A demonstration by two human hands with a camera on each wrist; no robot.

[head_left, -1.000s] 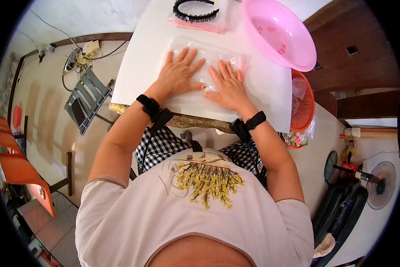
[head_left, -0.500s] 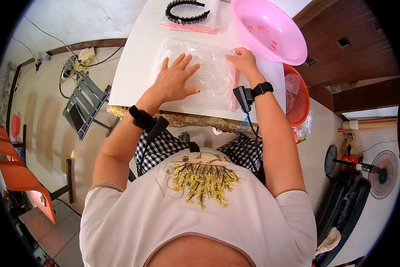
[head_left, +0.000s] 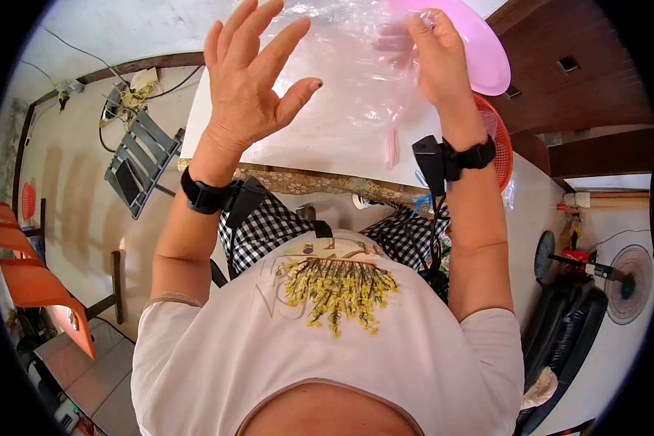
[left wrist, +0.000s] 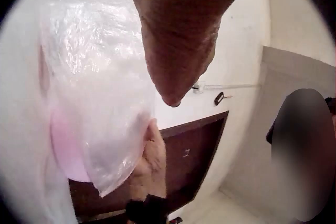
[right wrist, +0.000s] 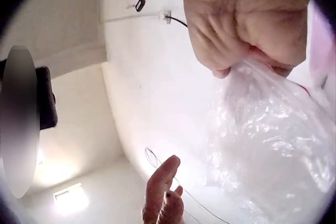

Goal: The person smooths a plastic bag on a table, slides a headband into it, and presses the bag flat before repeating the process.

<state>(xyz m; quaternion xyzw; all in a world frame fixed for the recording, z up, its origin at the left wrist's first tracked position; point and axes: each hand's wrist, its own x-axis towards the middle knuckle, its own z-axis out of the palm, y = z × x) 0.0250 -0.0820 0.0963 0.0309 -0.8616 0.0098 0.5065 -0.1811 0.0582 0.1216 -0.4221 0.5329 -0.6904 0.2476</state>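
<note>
A clear plastic bag (head_left: 341,65) hangs raised above the white table, pinched at its right edge by my right hand (head_left: 443,69). In the right wrist view, the bag (right wrist: 268,134) spreads down from the curled fingers of the right hand (right wrist: 247,24). My left hand (head_left: 247,80) is lifted at the bag's left side, fingers spread and straight, holding nothing. In the left wrist view, the bag (left wrist: 94,82) fills the area beside the left hand (left wrist: 178,35), with the right hand (left wrist: 152,155) at its lower edge. A pink strip (head_left: 392,147) shows low on the table.
Behind the bag is a pink basin (head_left: 479,47) at the table's back right. An orange-red basket (head_left: 498,138) stands off the table's right side. A folding stool (head_left: 141,163) with a dark flat item is on the floor at left; a fan (head_left: 627,285) stands at right.
The right hand has gone from pressing flat on the bag to pinching its edge and lifting it off the table. The left hand has risen off the bag.
</note>
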